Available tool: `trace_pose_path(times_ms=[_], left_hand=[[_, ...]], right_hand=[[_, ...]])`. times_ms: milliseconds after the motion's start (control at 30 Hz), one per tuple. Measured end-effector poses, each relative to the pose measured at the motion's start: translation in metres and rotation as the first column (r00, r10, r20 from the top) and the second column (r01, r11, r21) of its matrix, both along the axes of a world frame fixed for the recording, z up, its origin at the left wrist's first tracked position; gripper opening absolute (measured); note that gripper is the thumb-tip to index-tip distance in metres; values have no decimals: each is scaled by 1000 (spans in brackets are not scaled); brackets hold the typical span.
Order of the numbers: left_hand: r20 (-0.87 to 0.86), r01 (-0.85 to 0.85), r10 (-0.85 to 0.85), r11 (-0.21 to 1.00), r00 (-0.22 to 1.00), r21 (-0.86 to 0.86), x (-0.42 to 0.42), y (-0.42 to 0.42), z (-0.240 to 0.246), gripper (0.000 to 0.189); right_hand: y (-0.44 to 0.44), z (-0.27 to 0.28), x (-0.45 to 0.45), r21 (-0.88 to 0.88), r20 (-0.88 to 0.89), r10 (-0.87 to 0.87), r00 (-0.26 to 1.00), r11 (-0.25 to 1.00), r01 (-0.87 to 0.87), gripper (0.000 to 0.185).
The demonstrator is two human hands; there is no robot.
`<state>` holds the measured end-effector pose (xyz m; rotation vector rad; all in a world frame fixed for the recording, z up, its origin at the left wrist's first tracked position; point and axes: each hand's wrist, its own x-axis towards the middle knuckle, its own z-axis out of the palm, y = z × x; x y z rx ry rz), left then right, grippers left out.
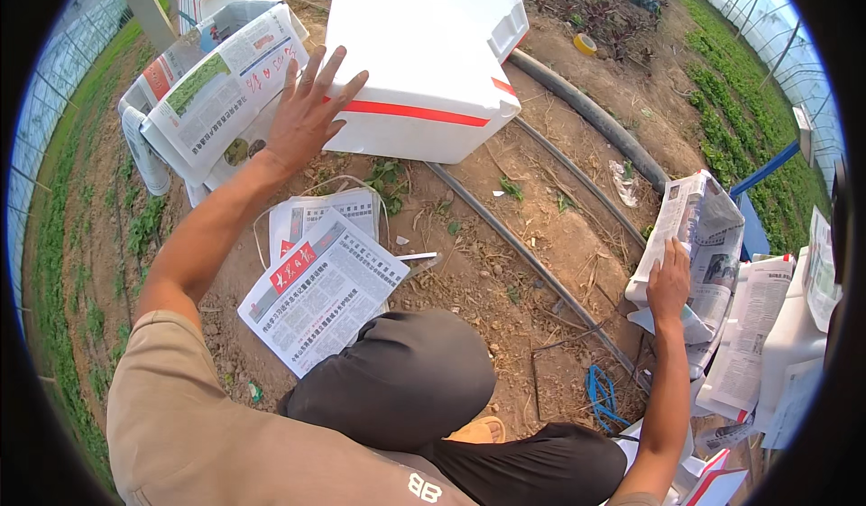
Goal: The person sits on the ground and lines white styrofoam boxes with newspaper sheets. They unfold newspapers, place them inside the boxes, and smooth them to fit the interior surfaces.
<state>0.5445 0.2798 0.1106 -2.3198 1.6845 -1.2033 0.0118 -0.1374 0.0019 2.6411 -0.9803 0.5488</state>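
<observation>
My left hand is spread with its fingers apart, at the near left corner of a white foam box with a red stripe. Beside it, on the left, stands a foam box lined with newspaper that folds over its rim. On the right, my right hand lies with straight fingers on the newspaper lining of another box; its thumb is not clearly seen. A small stack of newspapers lies on the soil before my bent knee.
Behind the white box is a foam lid. A thick dark pipe and thinner hoses cross the soil. There are yellow tape, blue cord, more lined boxes at right, and a blue stool-like frame.
</observation>
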Motion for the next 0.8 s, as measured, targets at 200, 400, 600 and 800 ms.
trace_pose_path(times_ms=[200, 400, 600, 800], left_hand=[[-187, -11, -86, 886, 979, -464, 49, -35, 77, 67], [-237, -43, -655, 298, 717, -954, 48, -3, 195, 66], [-152, -190, -914, 237, -377, -953, -65, -75, 169, 48], [-119, -171, -417, 593, -901, -787, -247, -137, 107, 60]], right_hand=[[76, 77, 85, 77, 216, 218, 952, 968, -239, 50], [133, 122, 144, 233, 507, 284, 814, 864, -447, 50], [158, 166, 146, 568, 822, -138, 552, 251, -784, 117], [201, 213, 99, 179, 969, -224, 106, 336, -925, 114]])
